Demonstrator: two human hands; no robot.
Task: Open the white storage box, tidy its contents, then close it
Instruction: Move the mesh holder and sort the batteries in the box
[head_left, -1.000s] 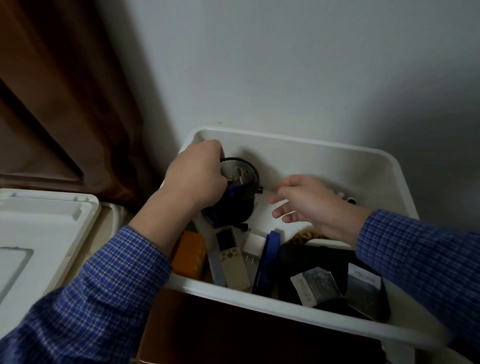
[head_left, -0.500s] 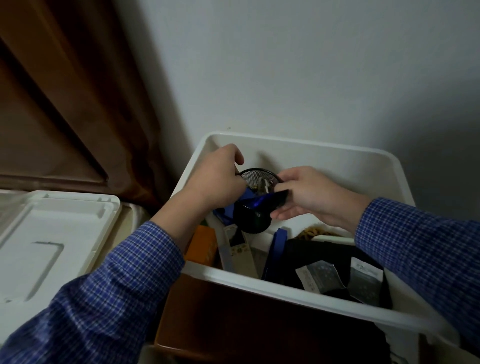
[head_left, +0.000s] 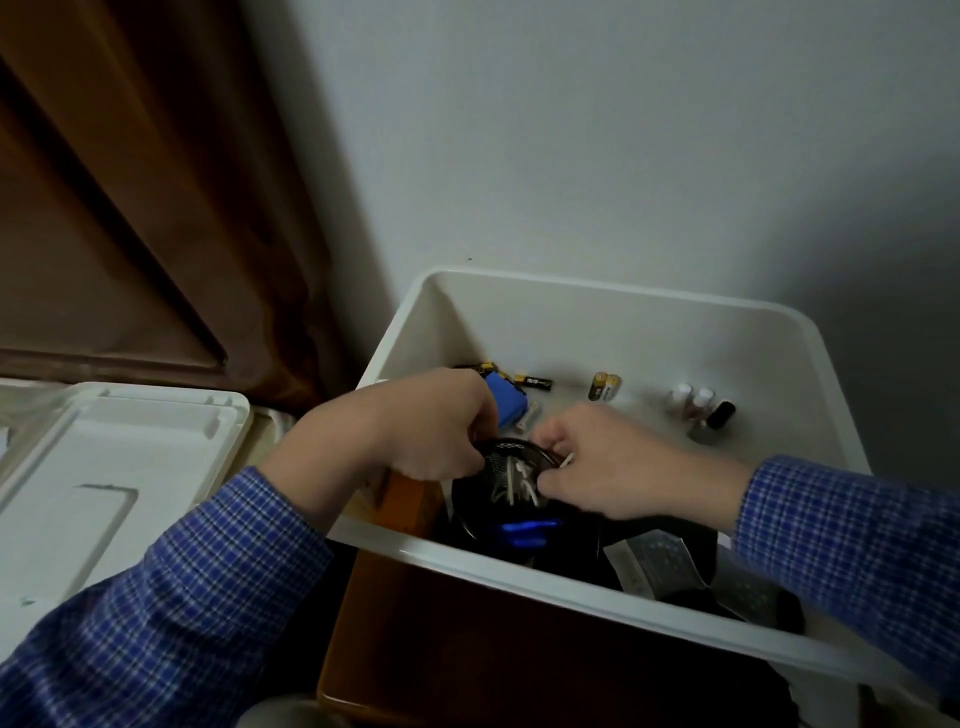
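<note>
The open white plastic storage box (head_left: 597, 306) sits against the pale wall, at about four o'clock in the view, resting on a brown wooden piece of furniture (head_left: 467, 649). Inside it, near the front wall, stands a black mesh cup (head_left: 511, 467) with thin white sticks in it. The left hand (head_left: 426, 426) is closed on the cup's rim at its nine o'clock side, and the right hand (head_left: 608, 467) is pinched at the rim at three o'clock, fingers curled around one of the white sticks. At twelve o'clock from the cup lies a blue rectangular block (head_left: 506, 405), with several loose batteries (head_left: 602, 387) scattered along the box floor beyond it. Toward two o'clock stand a few small bottles with pale caps (head_left: 693, 400). An orange box (head_left: 410, 504) is wedged just left of the cup, and dark items with a patterned packet (head_left: 654, 561) fill the corner at five o'clock. Both sleeves are blue checked cloth. The flat white lid (head_left: 104, 467) lies well apart at nine o'clock, below a brown curtain (head_left: 130, 208).
</note>
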